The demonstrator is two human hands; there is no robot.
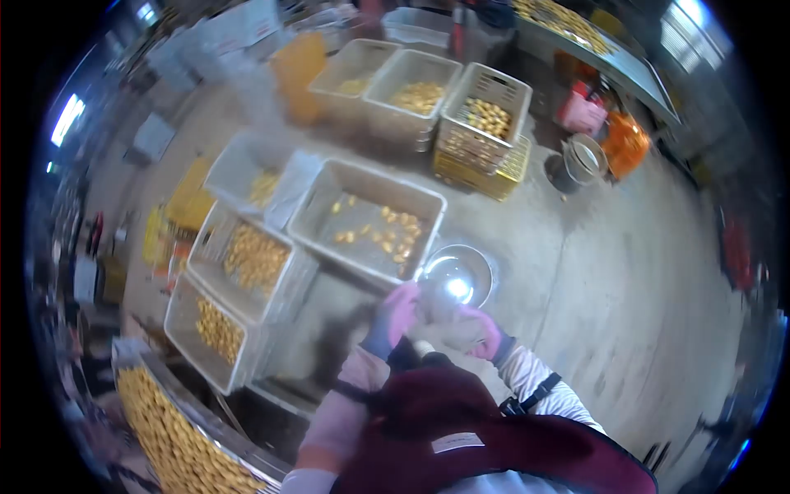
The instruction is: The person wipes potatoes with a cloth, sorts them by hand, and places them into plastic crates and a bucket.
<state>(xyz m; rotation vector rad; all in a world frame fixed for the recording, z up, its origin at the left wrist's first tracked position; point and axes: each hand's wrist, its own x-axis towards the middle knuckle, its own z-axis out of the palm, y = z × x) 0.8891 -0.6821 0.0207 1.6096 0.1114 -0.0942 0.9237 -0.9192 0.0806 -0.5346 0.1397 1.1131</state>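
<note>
Both hands wear pink gloves in front of the dark red apron. My left hand [401, 309] is closed on the left side of a pale, blurred bundle [453, 328], close to the near rim of a large grey crate [329, 257]. On the bundle's right side, my right hand [490, 336] has its fingers curled round it. Just beyond the hands lies a shiny metal bowl [473, 265] on the floor. Inside the large crate are scattered yellow-brown pieces [400, 232]. What the bundle is made of is too blurred to tell.
More crates with yellow pieces stand at the left [174, 317] and at the back [527, 90]. A bucket [586, 156] and an orange bag [625, 144] are at the back right. A trough of yellow pieces [177, 436] runs along the lower left.
</note>
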